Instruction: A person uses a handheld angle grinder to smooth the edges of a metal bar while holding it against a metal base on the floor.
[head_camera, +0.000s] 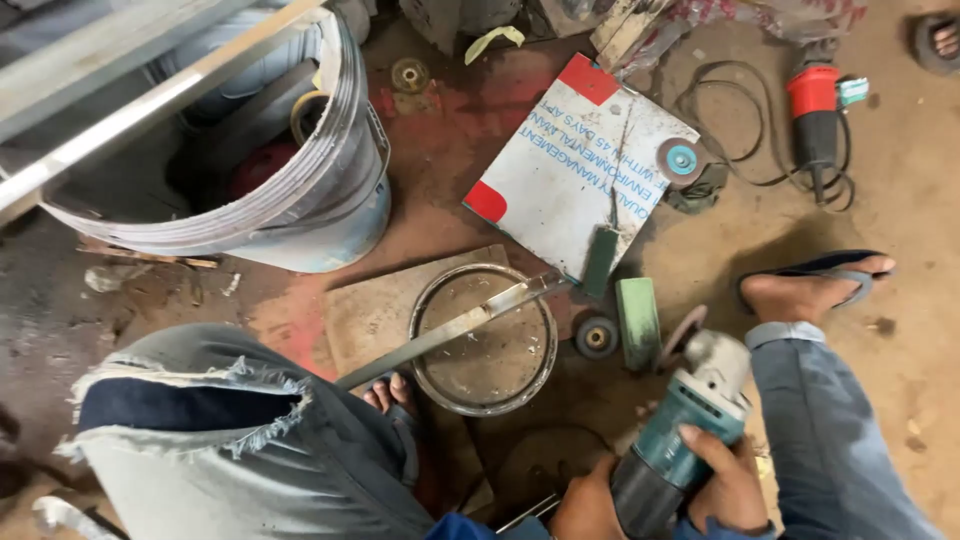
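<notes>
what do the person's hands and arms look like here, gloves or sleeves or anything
Both hands are bare, with no gloves. The left hand and right hand show at the bottom edge of the view. A blue sleeve cuff shows at the left wrist. No rings or watch can be made out.

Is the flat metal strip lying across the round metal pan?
Yes, the flat metal strip lies diagonally over the round metal pan, from near the foot at lower left past the rim at upper right.
</notes>
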